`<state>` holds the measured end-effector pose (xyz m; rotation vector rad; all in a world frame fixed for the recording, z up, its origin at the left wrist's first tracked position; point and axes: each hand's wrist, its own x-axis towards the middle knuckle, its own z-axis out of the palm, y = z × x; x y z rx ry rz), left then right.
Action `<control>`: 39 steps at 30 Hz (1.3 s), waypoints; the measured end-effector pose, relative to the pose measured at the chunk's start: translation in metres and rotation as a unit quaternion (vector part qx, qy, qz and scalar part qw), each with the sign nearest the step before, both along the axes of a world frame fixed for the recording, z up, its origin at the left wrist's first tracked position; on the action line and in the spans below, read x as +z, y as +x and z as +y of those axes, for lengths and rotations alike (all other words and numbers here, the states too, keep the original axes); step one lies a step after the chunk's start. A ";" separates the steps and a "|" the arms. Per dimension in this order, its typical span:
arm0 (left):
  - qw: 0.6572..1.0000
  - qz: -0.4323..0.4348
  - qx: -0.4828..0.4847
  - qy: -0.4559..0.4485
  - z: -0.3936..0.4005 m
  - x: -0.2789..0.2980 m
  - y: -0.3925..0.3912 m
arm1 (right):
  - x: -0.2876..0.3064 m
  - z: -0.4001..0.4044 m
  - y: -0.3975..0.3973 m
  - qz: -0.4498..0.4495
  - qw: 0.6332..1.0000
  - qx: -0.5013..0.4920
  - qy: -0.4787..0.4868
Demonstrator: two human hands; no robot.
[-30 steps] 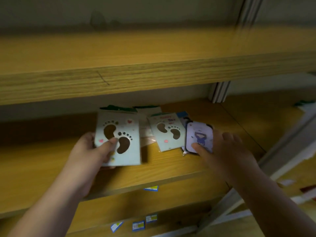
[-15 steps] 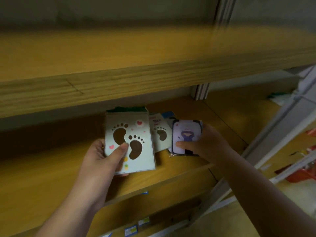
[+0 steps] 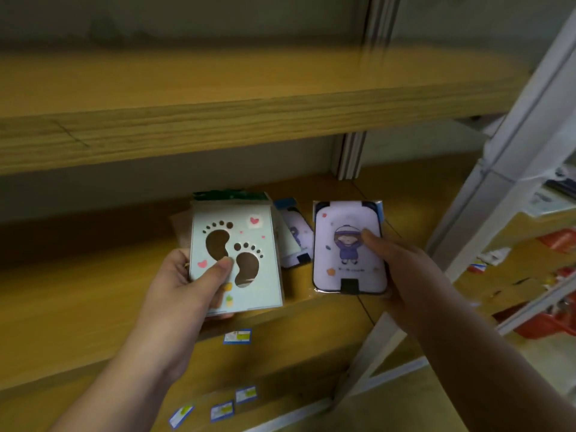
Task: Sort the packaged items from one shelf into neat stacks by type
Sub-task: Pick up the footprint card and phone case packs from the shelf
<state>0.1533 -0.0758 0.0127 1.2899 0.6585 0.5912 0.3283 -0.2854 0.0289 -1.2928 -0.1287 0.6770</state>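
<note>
My left hand [image 3: 184, 291] grips a pale green packet with two cut-out footprints [image 3: 237, 257], thumb on its front, held above the wooden shelf [image 3: 78, 294]. My right hand [image 3: 402, 269] holds a lilac packet printed with a cartoon girl [image 3: 346, 247], thumb on the picture, lifted just over the shelf's front edge. Between the two, another lilac packet of the same kind [image 3: 296, 238] lies flat on the shelf, partly hidden behind the footprint packet. More packets with dark green tops [image 3: 230, 194] show behind the footprint one.
A wooden shelf board [image 3: 218, 126] hangs close above. White metal uprights stand at the back [image 3: 349, 157] and on the right [image 3: 498, 188]. Blue price labels [image 3: 237, 336] stick to the shelf fronts below. Red goods [image 3: 548, 325] sit on the neighbouring rack.
My right hand has picked the lilac packet off the shelf and drawn it right and toward me. The left hand brought the footprint packet nearer over the other packets. The view swung left.
</note>
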 end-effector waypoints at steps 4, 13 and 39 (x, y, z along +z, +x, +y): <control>1.000 -0.014 0.002 0.000 -0.036 0.001 0.000 | 0.004 -0.041 -0.005 0.005 0.999 0.032 0.034; 1.000 -0.027 0.003 0.012 -0.170 0.016 0.008 | 0.024 -0.189 -0.007 -0.070 0.988 0.121 0.062; 0.992 0.056 -0.111 -0.010 -0.412 0.003 0.257 | -0.005 -0.439 0.176 0.017 0.990 -0.122 0.071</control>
